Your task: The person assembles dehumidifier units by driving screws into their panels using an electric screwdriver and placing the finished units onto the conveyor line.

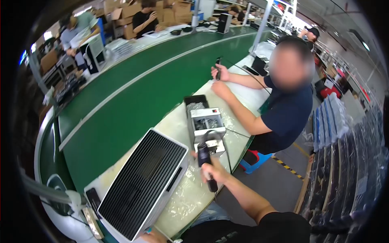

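My right hand (217, 170) is wrapped round a black electric screwdriver (205, 157), held over the bench beside a screw feeder box (208, 123). The tool's tip is near the front of the box, and I cannot tell whether they touch. To the left lies a white case with a black slatted top (144, 184), tilted across the bench. At the case's near lower corner is my left hand (154, 235), mostly cut off by the frame edge and the case, its fingers not clear. A small teal spot shows beside it.
A phone (93, 198) lies left of the case. Behind the feeder is a dark tray (195, 100) with clear bags. A co-worker (279, 97) sits to the right, holding a black tool. Beyond runs a green conveyor (121, 117). Wrapped panels (340, 170) stand at right.
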A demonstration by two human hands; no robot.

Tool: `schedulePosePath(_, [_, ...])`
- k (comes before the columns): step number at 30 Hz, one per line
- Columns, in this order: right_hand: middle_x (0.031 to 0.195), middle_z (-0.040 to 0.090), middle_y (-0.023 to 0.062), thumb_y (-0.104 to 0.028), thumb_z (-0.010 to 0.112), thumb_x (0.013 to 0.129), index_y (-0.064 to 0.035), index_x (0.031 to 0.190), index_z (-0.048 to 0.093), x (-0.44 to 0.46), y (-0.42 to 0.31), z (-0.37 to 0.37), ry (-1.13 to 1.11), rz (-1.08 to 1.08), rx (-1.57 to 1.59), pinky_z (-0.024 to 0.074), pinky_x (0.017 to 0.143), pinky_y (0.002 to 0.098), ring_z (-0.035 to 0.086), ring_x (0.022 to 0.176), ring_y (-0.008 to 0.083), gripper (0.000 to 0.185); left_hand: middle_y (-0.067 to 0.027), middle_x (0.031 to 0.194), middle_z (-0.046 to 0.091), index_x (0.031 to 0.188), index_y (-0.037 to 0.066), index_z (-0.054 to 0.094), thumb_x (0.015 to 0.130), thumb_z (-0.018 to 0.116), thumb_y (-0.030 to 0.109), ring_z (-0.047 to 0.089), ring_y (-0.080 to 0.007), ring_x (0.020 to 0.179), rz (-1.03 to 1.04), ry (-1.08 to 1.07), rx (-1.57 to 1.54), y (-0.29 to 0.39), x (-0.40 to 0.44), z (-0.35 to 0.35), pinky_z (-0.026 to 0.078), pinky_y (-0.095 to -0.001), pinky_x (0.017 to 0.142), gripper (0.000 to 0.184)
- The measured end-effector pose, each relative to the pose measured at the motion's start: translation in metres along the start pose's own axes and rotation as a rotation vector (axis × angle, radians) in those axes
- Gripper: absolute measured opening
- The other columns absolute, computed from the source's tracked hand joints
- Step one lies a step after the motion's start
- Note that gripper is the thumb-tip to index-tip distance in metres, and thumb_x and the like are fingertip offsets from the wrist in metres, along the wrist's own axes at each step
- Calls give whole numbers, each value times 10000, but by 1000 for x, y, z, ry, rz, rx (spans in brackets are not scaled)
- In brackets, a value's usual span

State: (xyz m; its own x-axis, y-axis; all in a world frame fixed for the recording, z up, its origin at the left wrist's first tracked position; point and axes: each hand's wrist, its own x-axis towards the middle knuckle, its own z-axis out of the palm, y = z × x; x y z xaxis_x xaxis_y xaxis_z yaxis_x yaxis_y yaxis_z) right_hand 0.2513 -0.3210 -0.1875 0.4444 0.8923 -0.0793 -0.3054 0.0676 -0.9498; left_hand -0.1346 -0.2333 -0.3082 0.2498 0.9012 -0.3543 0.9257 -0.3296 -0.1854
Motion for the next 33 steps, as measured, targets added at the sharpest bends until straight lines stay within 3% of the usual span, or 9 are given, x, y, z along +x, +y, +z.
schedulePosePath(1, [568, 489, 17, -275, 533, 909, 18, 1392, 357, 2, 3, -3, -64, 28, -2, 454, 475, 278, 530, 469, 131, 592, -230, 1339, 499, 1316, -77, 486, 933, 435, 164, 457, -431, 1234, 116, -221, 448, -3, 5, -6, 334, -622, 1039, 456])
schedulePosePath(4, [708, 500, 22, -252, 538, 894, 13, 1412, 334, -4, -6, 1, -211, 97, -48, 472, 499, 263, 545, 525, 112, 617, -236, 1341, 500, 1335, -68, 466, 922, 436, 153, 459, -403, 1244, -26, 176, -164, -9, 17, -39, 333, -559, 1045, 469])
schedulePosePath(8, [1401, 473, 193, -137, 522, 836, 3, 1452, 187, -16, -30, 4, -387, 118, 44, 489, 529, 267, 553, 536, 114, 715, -244, 1345, 501, 1359, -56, 440, 907, 438, 138, 462, -365, 1256, 76, 502, -718, -36, 22, -100, 331, -476, 1052, 492])
schedulePosePath(12, [816, 532, 34, -133, 641, 826, -26, 1376, 394, -34, -48, 6, -480, 217, -41, 479, 532, 262, 566, 573, 103, 612, -251, 1348, 501, 1384, -44, 414, 893, 440, 123, 465, -328, 1268, 67, 358, -844, -95, -7, -172, 330, -392, 1059, 520])
schedulePosePath(20, [1363, 497, 212, -155, 598, 791, 77, 1397, 279, -24, -38, 15, -543, 180, 120, 478, 496, 253, 575, 562, 112, 723, -159, 1281, 592, 1318, 55, 537, 901, 538, 328, 555, -275, 1183, -24, -711, -424, -107, 20, -273, 402, -334, 1004, 499])
schedulePosePath(26, [1059, 648, 222, -596, 653, 807, -3, 1392, 389, -24, -38, 27, -198, -16, 272, 412, 396, 223, 578, 469, 128, 875, -230, 1238, 589, 1204, -8, 600, 947, 436, 275, 605, -345, 1072, 618, -699, 141, -125, 100, -268, 456, -396, 963, 416])
schedulePosePath(28, [1198, 582, 272, -505, 634, 865, -18, 1379, 362, -19, -33, -2, -212, -171, 224, 414, 383, 233, 576, 461, 153, 758, -251, 1216, 587, 1208, -1, 598, 981, 409, 336, 611, -341, 1050, 757, -370, 83, -156, 139, -246, 466, -413, 943, 448])
schedulePosePath(30, [1094, 606, 216, -473, 608, 896, 13, 1387, 320, -23, -42, -16, -47, -350, 167, 418, 386, 235, 562, 460, 156, 748, -262, 1224, 573, 1237, 14, 584, 991, 415, 416, 612, -324, 1045, 270, -511, -317, -68, 119, -314, 469, -402, 944, 500])
schedulePosePath(33, [935, 531, 133, -425, 511, 966, 41, 1405, 250, -17, -69, -22, 127, -630, 90, 435, 406, 247, 522, 469, 150, 691, -258, 1135, 614, 1306, -2, 504, 966, 479, 467, 624, -316, 988, 774, -270, -676, 14, 105, -327, 478, -390, 903, 580])
